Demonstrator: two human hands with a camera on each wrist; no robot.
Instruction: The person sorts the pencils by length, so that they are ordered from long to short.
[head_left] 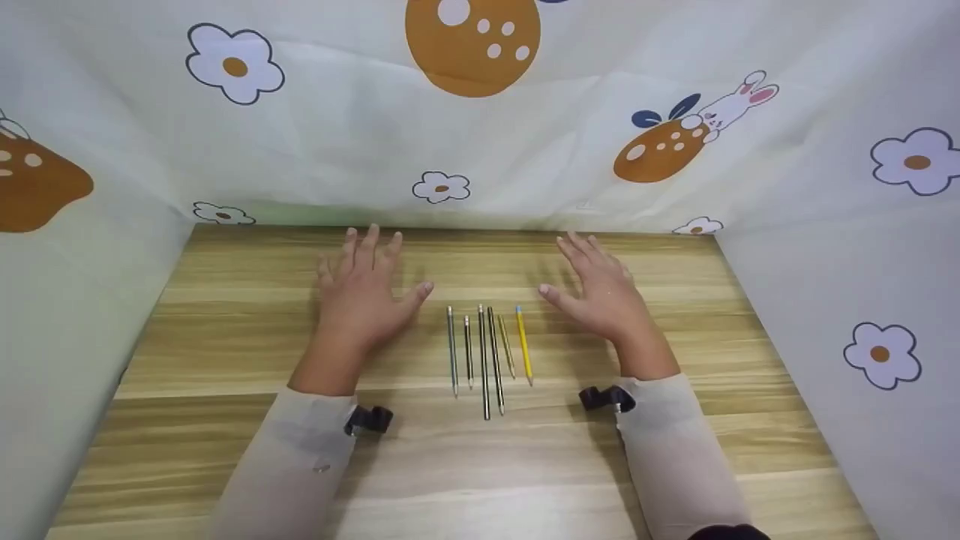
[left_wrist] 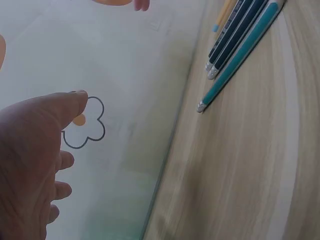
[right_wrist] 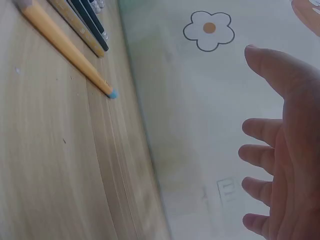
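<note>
Several pencils lie side by side in the middle of the wooden table. At the left of the row is a teal pencil [head_left: 452, 352], then a short dark pencil [head_left: 469, 352], a long dark pencil [head_left: 484, 364] and another dark pencil [head_left: 496, 361]. A short gold pencil [head_left: 507, 346] and a yellow pencil [head_left: 524, 345] with a blue end make up the right side. My left hand [head_left: 364, 300] is spread to the left of the row, holding nothing. Opposite it, my right hand [head_left: 604, 296] has its fingers extended, apart from the yellow pencil.
The wooden tabletop [head_left: 225, 337] is bordered at the back and both sides by a pale curtain [head_left: 337, 150] printed with flowers, oranges and a rabbit. A black wrist mount [head_left: 371, 418] sits on the left sleeve, and another black mount [head_left: 604, 399] on the right.
</note>
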